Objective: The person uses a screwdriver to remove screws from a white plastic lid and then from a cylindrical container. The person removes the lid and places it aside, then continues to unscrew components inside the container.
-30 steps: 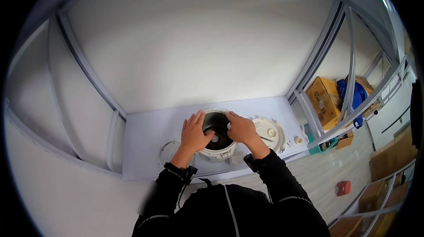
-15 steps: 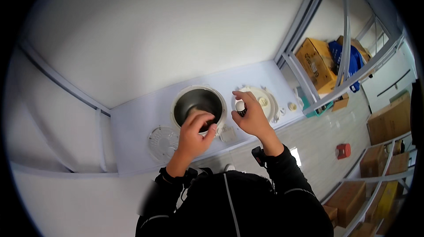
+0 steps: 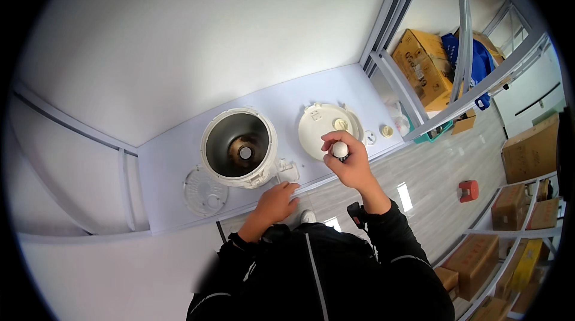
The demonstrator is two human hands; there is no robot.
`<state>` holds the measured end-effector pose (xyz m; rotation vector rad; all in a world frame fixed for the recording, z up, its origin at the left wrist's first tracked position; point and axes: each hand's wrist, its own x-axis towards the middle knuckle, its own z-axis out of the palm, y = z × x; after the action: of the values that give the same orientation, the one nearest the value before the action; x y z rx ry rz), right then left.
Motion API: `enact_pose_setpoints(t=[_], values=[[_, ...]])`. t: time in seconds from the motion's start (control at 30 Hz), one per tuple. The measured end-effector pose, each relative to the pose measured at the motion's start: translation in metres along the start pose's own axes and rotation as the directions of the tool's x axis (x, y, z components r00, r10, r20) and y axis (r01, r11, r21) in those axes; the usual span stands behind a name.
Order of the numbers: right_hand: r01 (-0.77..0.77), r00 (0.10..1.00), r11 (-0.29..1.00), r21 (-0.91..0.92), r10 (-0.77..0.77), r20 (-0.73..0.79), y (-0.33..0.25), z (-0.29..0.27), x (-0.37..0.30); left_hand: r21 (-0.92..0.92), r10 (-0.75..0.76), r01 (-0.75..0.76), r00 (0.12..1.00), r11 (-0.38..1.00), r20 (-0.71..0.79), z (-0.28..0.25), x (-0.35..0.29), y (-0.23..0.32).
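Observation:
My right hand [image 3: 352,162] is closed around a small dark cylinder with a rounded white top [image 3: 340,150], held over the near side of a round white lid [image 3: 312,132]. My left hand [image 3: 277,201] holds nothing, fingers and thumb apart, by the table's front edge. Just beyond its fingertips is a small white plastic fitting [image 3: 288,171]. A white cooker body [image 3: 270,162] stands open to the left, its dark inside stained brown around a pale round centre [image 3: 245,153]. Beside it lies a clear perforated plastic tray [image 3: 205,191].
A small cream cap [image 3: 341,124] sits on the lid; another cream ring-shaped piece [image 3: 387,131] and a little white disc [image 3: 370,137] lie right of it on the table [image 3: 179,141]. Metal frame posts, a yellow carton [image 3: 419,69], shelved boxes and a red stool [image 3: 468,190] stand to the right.
My left hand has left the cooker's opening and come down to the table's front edge. The right hand has lowered slightly, still holding the white-topped cylinder. The view has shifted.

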<state>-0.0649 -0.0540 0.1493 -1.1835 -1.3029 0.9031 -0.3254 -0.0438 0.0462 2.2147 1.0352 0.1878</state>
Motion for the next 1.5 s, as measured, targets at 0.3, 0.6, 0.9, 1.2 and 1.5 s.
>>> enact_pose_setpoints(t=[0.3,0.6,0.9,1.2,1.5], values=[[-0.015,0.997,0.996,0.092,0.008,0.083,0.030,-0.015,-0.008,0.189,-0.060,0.120,0.953,0.975,-0.297,0.052,0.008,-0.013],[0.038,0.993,0.995,0.096,-0.048,0.109,0.027,-0.039,-0.004,0.164,-0.183,0.229,0.949,0.959,-0.256,0.060,0.027,-0.014],[0.025,0.984,0.990,0.140,-0.048,0.169,0.036,-0.048,-0.002,0.097,-0.046,0.088,0.926,0.991,-0.374,0.043,0.019,0.005],[-0.416,0.850,0.909,0.031,0.376,0.369,0.014,-0.034,0.011,-0.048,0.316,-0.414,0.760,0.909,-0.567,-0.019,0.019,0.057],[-0.251,0.818,0.948,0.195,0.100,0.566,0.027,-0.008,0.001,0.141,0.435,-0.449,0.664,0.882,-0.608,-0.024,0.014,0.051]])
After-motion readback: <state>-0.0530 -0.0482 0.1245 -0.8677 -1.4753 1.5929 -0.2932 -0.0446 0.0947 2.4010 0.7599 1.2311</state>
